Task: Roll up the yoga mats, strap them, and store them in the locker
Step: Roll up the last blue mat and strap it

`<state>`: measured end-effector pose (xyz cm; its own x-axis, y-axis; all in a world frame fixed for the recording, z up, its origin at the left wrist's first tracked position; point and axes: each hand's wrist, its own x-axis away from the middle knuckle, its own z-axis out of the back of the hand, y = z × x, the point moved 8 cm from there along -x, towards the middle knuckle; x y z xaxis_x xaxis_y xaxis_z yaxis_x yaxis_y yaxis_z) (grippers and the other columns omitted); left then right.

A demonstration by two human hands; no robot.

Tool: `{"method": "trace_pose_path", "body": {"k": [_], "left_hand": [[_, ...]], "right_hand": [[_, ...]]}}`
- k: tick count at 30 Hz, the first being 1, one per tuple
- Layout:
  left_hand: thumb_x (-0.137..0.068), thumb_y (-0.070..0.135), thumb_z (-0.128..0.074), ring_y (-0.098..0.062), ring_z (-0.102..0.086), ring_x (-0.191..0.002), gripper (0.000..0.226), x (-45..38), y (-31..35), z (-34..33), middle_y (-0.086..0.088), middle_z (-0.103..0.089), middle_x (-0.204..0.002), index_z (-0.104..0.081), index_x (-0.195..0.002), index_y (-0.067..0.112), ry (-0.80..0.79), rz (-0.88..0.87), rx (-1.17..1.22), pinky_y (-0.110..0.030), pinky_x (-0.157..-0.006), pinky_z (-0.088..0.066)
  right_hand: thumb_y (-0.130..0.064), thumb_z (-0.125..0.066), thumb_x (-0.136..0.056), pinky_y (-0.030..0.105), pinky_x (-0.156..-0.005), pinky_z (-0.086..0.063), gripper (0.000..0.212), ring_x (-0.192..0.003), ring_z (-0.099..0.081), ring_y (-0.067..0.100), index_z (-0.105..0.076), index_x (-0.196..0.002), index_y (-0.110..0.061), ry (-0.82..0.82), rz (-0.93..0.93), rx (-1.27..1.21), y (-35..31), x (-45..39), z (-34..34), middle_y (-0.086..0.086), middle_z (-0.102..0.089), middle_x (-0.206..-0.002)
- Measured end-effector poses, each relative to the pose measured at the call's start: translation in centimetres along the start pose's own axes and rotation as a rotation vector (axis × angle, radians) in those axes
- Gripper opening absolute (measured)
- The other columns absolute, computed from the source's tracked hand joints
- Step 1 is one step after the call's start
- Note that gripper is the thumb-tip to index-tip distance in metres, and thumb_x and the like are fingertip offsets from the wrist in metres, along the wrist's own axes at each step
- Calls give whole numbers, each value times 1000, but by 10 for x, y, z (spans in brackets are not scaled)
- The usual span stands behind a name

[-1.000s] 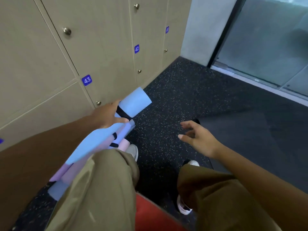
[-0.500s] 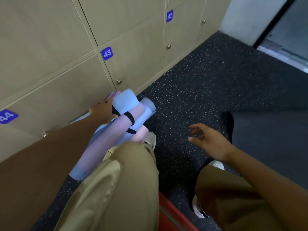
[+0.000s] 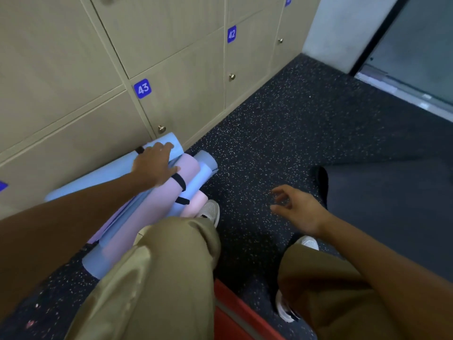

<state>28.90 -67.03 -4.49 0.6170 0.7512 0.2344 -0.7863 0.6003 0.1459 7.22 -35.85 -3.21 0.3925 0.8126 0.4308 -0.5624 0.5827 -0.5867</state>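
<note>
Several mats: rolled yoga mats (image 3: 137, 192) lie in a pile on the speckled floor (image 3: 282, 133), right against the base of the lockers (image 3: 183, 94). Blue, lilac and pink rolls visible; exact count unclear, leg hides part of the pile.
Rolling: looks done for every mat in view.
Strapping: black straps (image 3: 179, 180) show round at least the lilac roll and one lower roll; another dark band on the top blue roll beside the wrist. Can't confirm every roll is strapped.
Storing: not done. Locker doors 43 (image 3: 143, 88) and 42 (image 3: 231, 34) are closed, no mat inside anything visible.
Left hand: left hand (image 3: 154, 165) lies flat on the pile, fingers spread and straight across the top blue roll, thumb toward the lilac one. Pressing or steadying, not a curled grip.
Right hand: right hand (image 3: 297, 208) is in the air over the floor, well apart from the mats, fingers loosely curled, holding nothing.
Nearest knob: brass knob (image 3: 161, 129) sits just above the top roll's end.
Remaining, my read: open a door, load the pile, close it.
Risk: loose stack may roll apart once the steadying hand lifts.
</note>
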Motion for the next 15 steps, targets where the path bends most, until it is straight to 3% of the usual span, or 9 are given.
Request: {"method": "trace_pose_path", "body": {"k": [5, 9, 15], "left_hand": [[-95, 44, -66, -38, -59, -115, 54, 2, 76, -1, -15, -62, -129, -58, -134, 7, -20, -224, 72, -45, -94, -47], [-93, 53, -62, -32, -63, -108, 50, -4, 143, -16, -8, -66, -118, -62, -125, 14, -70, -352, 74, -43, -92, -49], [-97, 53, -60, -22, -60, -116, 49, -23, 240, -69, -2, -60, -130, -53, -135, 22, -237, -498, 29, -43, -95, -51]], "right_hand": [[-38, -63, -100, 29, -91, -49, 50, -106, -58, 15, -46, -145, -23, 11, -70, 89, 41, -2, 20, 0, -58, -134], [-35, -62, -101, 34, -101, -49, 52, -122, -56, 22, -45, -147, -19, 15, -158, 138, 89, -8, 38, 7, -56, -141], [-34, -59, -103, 40, -105, -46, 52, -129, -52, 29, -43, -149, -17, -43, -312, 251, 183, -42, 55, 11, -48, -147]]}}
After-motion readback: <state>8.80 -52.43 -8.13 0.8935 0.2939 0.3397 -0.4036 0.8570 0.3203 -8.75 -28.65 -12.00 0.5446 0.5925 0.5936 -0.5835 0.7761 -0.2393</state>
